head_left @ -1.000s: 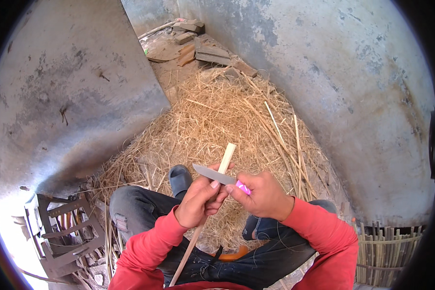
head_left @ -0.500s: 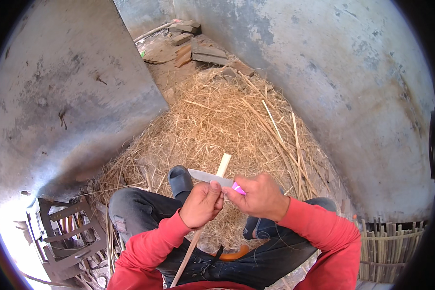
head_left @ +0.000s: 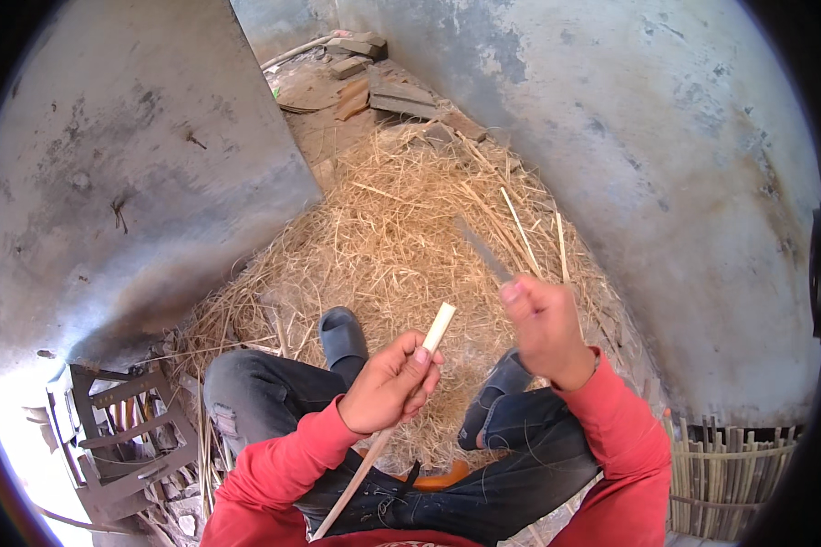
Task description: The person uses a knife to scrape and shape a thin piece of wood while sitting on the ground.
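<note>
My left hand [head_left: 394, 381] is closed round a long bamboo strip [head_left: 440, 326]. The strip's pale, flat end sticks out above my thumb, and its tail slants down across my lap. To the right, my right hand [head_left: 545, 326] grips a knife [head_left: 485, 251] by its handle, which my fingers hide. The thin grey blade points up and to the left, slightly blurred, apart from the strip. Below both hands, a deep pile of curly shavings [head_left: 383, 246] covers the floor between my feet.
Several long strips [head_left: 520, 228] lie on the pile's right side against the wall. At lower right stands a bound bundle of sticks [head_left: 725, 474]. A dark frame [head_left: 137, 428] leans at lower left. Bricks and boards [head_left: 400, 98] lie at the back. Grey slippers [head_left: 339, 333] are on my feet.
The knife has come off the strip as my right hand moved right and up, the blade turning upward. My left hand still holds the strip, its top end slightly lower and farther right.
</note>
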Available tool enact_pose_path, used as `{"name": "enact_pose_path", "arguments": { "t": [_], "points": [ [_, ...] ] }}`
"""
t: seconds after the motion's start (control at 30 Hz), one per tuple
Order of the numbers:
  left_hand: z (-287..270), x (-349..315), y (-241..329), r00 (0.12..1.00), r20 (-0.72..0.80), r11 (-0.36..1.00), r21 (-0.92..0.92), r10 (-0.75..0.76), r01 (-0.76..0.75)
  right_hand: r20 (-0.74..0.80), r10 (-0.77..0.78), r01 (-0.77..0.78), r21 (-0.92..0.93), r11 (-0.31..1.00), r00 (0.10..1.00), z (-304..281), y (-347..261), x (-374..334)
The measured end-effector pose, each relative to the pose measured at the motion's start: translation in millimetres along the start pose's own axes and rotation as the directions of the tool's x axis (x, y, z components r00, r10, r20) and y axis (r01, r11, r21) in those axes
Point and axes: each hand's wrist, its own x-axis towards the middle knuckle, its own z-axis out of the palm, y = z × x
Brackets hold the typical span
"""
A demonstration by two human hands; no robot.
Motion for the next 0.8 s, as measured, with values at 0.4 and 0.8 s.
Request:
{"name": "enact_pose_path", "arguments": {
  "t": [0.4,0.8],
  "points": [
    [-11,5,7,0.999,0.002,0.966,-0.257,0.044,-0.042,0.234,-0.098,0.123,-0.096,0.988,0.967,34,4,-17],
    [-8,3,7,0.998,-0.065,0.953,-0.299,0.025,-0.043,0.263,-0.090,0.099,-0.022,0.995,0.961,32,2,-13]
  ]
}}
